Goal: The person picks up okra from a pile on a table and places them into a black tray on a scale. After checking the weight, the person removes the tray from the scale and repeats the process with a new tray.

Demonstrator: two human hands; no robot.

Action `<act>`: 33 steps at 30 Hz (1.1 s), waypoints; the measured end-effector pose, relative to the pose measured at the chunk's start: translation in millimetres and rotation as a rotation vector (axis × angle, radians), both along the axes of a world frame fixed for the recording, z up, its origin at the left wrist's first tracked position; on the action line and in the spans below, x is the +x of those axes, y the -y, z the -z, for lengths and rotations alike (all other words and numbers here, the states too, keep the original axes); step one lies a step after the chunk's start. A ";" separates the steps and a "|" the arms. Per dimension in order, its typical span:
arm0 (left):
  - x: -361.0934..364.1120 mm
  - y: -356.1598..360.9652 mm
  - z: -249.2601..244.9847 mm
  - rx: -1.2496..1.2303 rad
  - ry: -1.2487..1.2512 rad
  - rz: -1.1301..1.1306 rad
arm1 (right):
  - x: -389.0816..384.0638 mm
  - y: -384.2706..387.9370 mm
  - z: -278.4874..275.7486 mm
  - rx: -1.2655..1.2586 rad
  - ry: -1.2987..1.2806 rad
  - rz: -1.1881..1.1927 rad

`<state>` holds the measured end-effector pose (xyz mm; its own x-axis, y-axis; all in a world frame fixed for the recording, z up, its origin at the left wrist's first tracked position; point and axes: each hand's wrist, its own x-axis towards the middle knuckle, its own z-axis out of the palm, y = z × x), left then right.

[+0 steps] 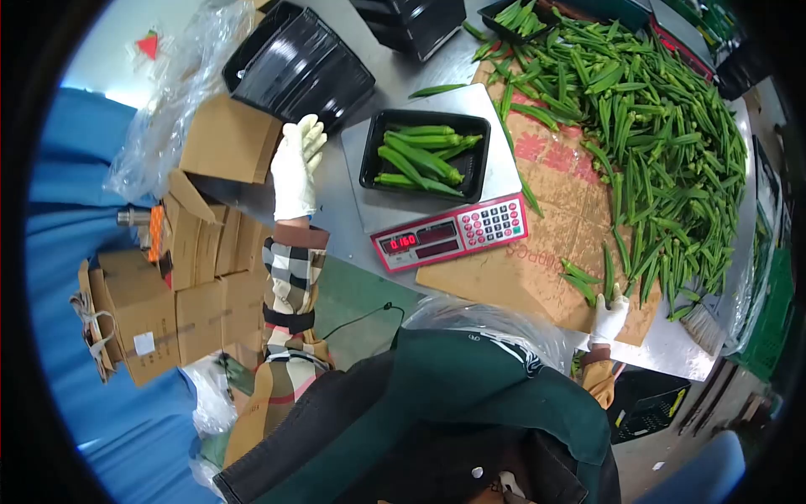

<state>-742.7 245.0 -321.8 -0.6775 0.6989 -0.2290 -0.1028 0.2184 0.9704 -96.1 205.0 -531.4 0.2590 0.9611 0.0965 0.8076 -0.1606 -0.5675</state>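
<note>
My left hand (pixel 298 168), in a white glove, is held out beside the scale, fingers apart with nothing in them. On the plate of the scale (pixel 451 234) sits a black tray (pixel 366 160) with several okra pods (pixel 420 155); the red display reads 0.160. My right hand (pixel 611 317), also gloved in white, is at the lower edge of the cardboard sheet (pixel 537 286). Its fingertips are at a few loose okra pods (pixel 579 277); whether it grips one is unclear. A large okra pile (pixel 646 143) lies beyond it.
Stacked black trays (pixel 302 67) stand behind my left hand, with more black trays (pixel 411 25) at the top. Another tray of okra (pixel 516 18) is at the top right. Cardboard boxes (pixel 143 315) are at the left, a brush (pixel 702 328) at the right.
</note>
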 end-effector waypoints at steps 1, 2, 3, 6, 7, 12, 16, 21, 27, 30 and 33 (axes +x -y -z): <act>4.8 1.9 6.5 0.019 0.014 -0.020 | 0.6 1.6 6.0 0.018 -0.108 0.012; 8.9 3.3 11.0 0.012 0.027 -0.011 | 2.4 0.1 11.3 -0.032 -0.181 0.074; 14.0 5.3 14.8 0.014 0.018 -0.011 | 4.3 -3.4 16.7 -0.080 -0.255 0.139; 23.1 6.4 18.0 0.007 -0.013 0.014 | -12.1 -24.4 -7.1 -0.118 -0.442 0.167; 24.4 7.0 19.3 0.002 -0.025 0.027 | -23.8 -33.0 -15.9 -0.057 -0.498 0.108; 44.4 3.8 39.8 -0.030 -0.375 0.235 | -172.5 -80.5 -149.2 0.118 -0.532 -0.389; 65.8 1.8 41.9 -0.012 -0.384 0.243 | -266.7 -114.2 -193.2 0.192 -0.462 -0.695; 48.9 10.1 39.0 0.023 -0.356 0.201 | -289.6 -115.8 -191.1 0.222 -0.391 -0.716; 5.9 29.3 16.2 0.014 -0.291 0.035 | -183.3 -61.1 -74.4 -0.029 -0.427 -0.421; -6.3 27.4 7.6 -0.019 -0.223 0.032 | -124.4 -24.0 -19.8 -0.110 -0.423 -0.280; 4.1 14.8 -2.7 -0.125 -0.198 0.183 | -119.5 -5.7 -19.3 -0.065 -0.250 -0.328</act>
<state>-738.6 230.2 -319.1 -0.5829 0.7883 -0.1970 0.1381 0.3350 0.9320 -215.6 210.7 -512.0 -0.0540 0.9985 0.0063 0.6605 0.0404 -0.7497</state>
